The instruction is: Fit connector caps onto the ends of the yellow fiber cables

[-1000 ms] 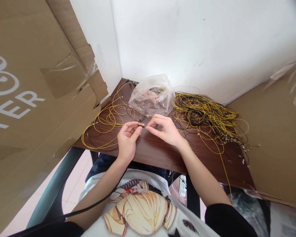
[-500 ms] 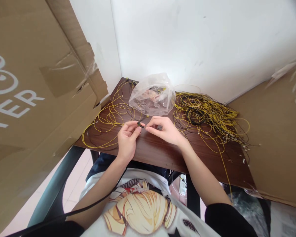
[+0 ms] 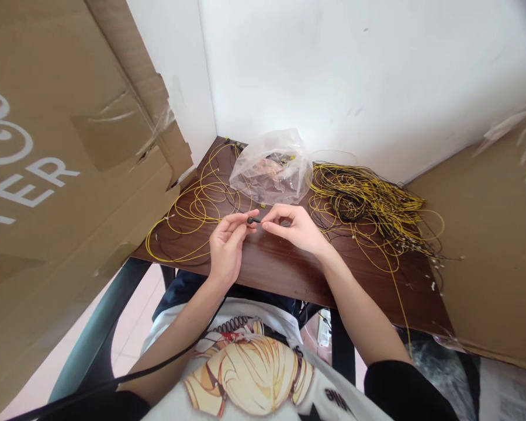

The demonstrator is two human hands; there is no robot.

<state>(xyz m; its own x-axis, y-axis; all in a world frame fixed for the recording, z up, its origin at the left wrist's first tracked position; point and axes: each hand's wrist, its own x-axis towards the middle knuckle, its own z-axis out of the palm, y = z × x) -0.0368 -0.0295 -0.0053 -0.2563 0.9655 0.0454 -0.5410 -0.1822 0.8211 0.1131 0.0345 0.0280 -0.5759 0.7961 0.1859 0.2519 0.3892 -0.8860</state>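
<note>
Between the fingertips of my left hand (image 3: 227,244) is a small black connector (image 3: 251,220), with a short thin stem pointing right. My right hand (image 3: 297,229) pinches the thin end of that stem between thumb and forefinger. Both hands are raised over the front half of the brown table (image 3: 280,273). Just beyond them stands a clear plastic bag (image 3: 284,175) holding small yellow and black pieces. A small yellow piece (image 3: 263,205) lies in front of the bag.
Loose yellow wires (image 3: 197,196) loop across the table's left side. A thick tangle of yellow and black wires (image 3: 368,202) covers the right side. Large cardboard boxes wall in the left (image 3: 70,117) and right (image 3: 486,245). Behind is a white wall (image 3: 355,76).
The connector has turned in my left fingers, so its stem now points straight right. My left forefinger has lifted and straightened, and my right hand has shifted slightly.
</note>
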